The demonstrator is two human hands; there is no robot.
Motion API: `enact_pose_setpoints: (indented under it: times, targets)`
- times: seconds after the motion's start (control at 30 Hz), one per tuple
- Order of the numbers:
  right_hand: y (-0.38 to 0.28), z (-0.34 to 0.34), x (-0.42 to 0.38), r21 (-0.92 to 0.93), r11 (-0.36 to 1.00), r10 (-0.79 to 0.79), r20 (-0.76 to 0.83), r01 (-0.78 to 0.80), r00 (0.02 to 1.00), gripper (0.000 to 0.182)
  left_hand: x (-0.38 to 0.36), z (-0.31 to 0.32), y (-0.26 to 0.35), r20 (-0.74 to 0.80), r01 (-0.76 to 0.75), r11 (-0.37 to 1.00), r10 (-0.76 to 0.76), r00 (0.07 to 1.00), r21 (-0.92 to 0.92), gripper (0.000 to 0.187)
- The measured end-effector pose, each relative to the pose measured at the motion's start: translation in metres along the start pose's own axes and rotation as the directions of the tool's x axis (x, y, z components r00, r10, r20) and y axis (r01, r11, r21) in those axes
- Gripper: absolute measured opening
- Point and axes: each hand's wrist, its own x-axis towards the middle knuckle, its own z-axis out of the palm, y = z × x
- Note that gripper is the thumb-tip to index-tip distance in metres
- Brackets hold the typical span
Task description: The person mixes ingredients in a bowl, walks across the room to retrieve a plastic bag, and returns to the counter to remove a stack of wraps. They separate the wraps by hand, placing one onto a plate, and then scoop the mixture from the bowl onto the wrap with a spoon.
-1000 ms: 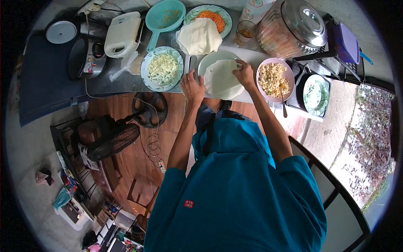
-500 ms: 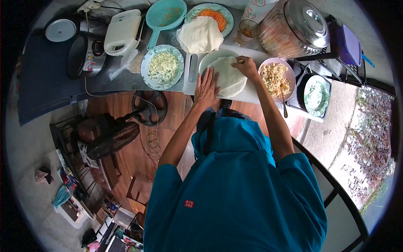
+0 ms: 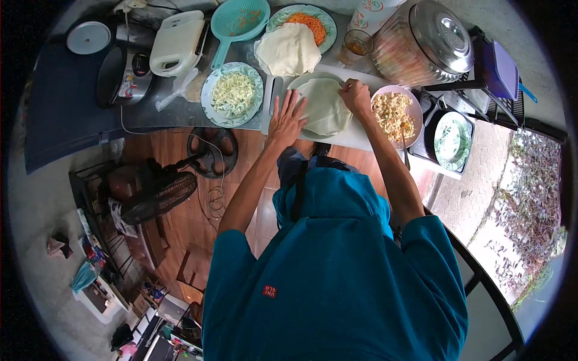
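both hands were smoothing a thin wrapper (image 3: 325,108) flat on its plate (image 3: 299,82): left hand (image 3: 285,120) splayed open, right hand (image 3: 356,96) pinching the far edge. next it likely needed filling from the pink bowl (image 3: 394,114).

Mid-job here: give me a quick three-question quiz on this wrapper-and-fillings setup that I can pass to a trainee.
1. True or false: both hands touch the thin wrapper spread on the plate.
2. Which bowl sits just beside the right hand?
A. the pink bowl of crumbly filling
B. a bowl of soup
C. a bowl of whole eggs
3. Fill in: the stack of spare wrappers partly covers the plate of shredded ____ .

Key
1. True: the left hand lies flat on its near edge, and the right hand's fingers pinch its far edge.
2. A
3. Carrot, the orange shreds at the back.
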Motion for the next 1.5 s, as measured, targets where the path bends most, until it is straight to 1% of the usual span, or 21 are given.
enact_pose_setpoints:
  times: [0.13,0.27,0.47,0.5,0.57,0.73,0.77,0.8,0.83,0.87,0.9,0.97,1.03,1.07,1.1,1.13,1.2,1.27,1.33,1.43,1.5]
  targets:
    - [0.006,0.0,-0.003,-0.2,0.98,0.016,0.053,-0.005,0.998,0.025,0.007,-0.008,0.001,-0.065,0.01,0.999,-0.012,0.998,-0.037,0.06]
    - [0.011,0.003,-0.005,-0.169,0.986,-0.005,0.051,0.013,0.999,0.025,0.014,0.008,0.019,-0.082,-0.022,0.999,0.019,0.996,-0.036,0.061]
    - [-0.012,-0.01,-0.012,-0.175,0.978,-0.14,-0.138,0.114,0.981,0.032,0.015,0.012,0.024,-0.079,0.056,0.985,-0.069,0.994,-0.163,0.066]
    - [-0.005,-0.004,-0.01,-0.095,0.966,-0.257,-0.209,0.242,0.944,0.036,0.017,0.009,0.026,-0.057,0.11,0.973,-0.124,0.991,-0.204,0.069]
    - [-0.023,-0.009,-0.021,-0.04,0.957,-0.288,-0.223,0.286,0.931,0.031,0.009,-0.008,0.035,-0.133,0.084,0.987,-0.103,0.986,-0.139,0.072]
    - [-0.077,-0.004,-0.058,0.369,0.898,-0.227,-0.076,0.239,0.971,0.018,-0.039,-0.044,0.05,-0.347,0.281,0.916,-0.373,0.861,-0.287,0.062]
    - [-0.08,0.003,-0.063,0.251,0.907,-0.332,-0.063,0.337,0.941,0.019,-0.057,-0.048,0.045,-0.416,0.353,0.876,-0.469,0.779,-0.328,0.057]
    - [-0.097,0.006,-0.074,0.133,0.94,-0.312,-0.025,0.313,0.95,0.03,-0.076,-0.051,0.036,-0.476,0.411,0.831,-0.553,0.683,-0.375,0.051]
    - [-0.104,0.013,-0.08,0.215,0.918,-0.352,0.053,0.333,0.935,0.037,-0.098,-0.052,0.018,-0.501,0.45,0.816,-0.579,0.643,-0.364,0.051]
    - [-0.115,0.02,-0.088,0.277,0.894,-0.393,0.107,0.352,0.913,0.039,-0.126,-0.052,-0.002,-0.598,0.491,0.786,-0.61,0.52,-0.375,0.053]
    - [-0.121,0.028,-0.092,0.335,0.861,-0.459,0.186,0.384,0.868,0.031,-0.155,-0.059,-0.019,-0.681,0.53,0.752,-0.624,0.383,-0.391,0.056]
    - [-0.13,0.055,-0.1,0.436,0.837,-0.484,0.311,0.33,0.818,0.02,-0.208,-0.091,-0.04,-0.6,0.782,0.352,-0.799,-0.035,-0.514,0.058]
    - [-0.161,0.083,-0.109,0.481,0.785,-0.59,0.387,0.391,0.708,0.018,-0.256,-0.115,-0.075,-0.768,0.873,0.161,-0.565,-0.301,-0.461,0.065]
    - [-0.176,0.092,-0.113,0.508,0.747,-0.65,0.421,0.429,0.633,0.019,-0.275,-0.124,-0.092,-0.734,0.851,0.055,-0.536,-0.416,-0.523,0.068]
    - [-0.198,0.11,-0.119,0.592,0.756,-0.626,0.531,0.28,0.571,0.022,-0.293,-0.133,-0.108,-0.691,0.814,-0.039,-0.505,-0.517,-0.58,0.071]
    - [-0.208,0.137,-0.122,0.589,0.764,-0.625,0.573,0.263,0.53,0.022,-0.305,-0.143,-0.122,-0.687,0.81,-0.089,-0.482,-0.544,-0.579,0.073]
    - [-0.285,0.165,-0.135,0.447,0.748,-0.626,0.721,0.489,0.298,0.034,-0.329,-0.159,-0.149,-0.674,0.802,-0.131,-0.473,-0.568,-0.583,0.074]
    - [-0.31,0.247,-0.148,0.666,0.523,-0.826,0.549,0.533,0.124,0.048,-0.351,-0.171,-0.178,-0.691,0.82,-0.256,-0.444,-0.57,-0.512,0.08]
    - [-0.354,0.296,-0.17,0.598,0.599,-0.718,0.696,0.533,0.026,0.062,-0.374,-0.18,-0.201,-0.663,0.811,-0.239,-0.477,-0.577,-0.534,0.082]
    - [-0.397,0.345,-0.202,0.535,0.618,-0.676,0.736,0.577,0.042,0.071,-0.399,-0.194,-0.236,-0.647,0.818,-0.248,-0.513,-0.565,-0.519,0.086]
    - [-0.408,0.364,-0.213,0.495,0.683,-0.642,0.757,0.537,0.118,0.075,-0.415,-0.197,-0.254,-0.571,0.809,-0.287,-0.589,-0.572,-0.513,0.085]
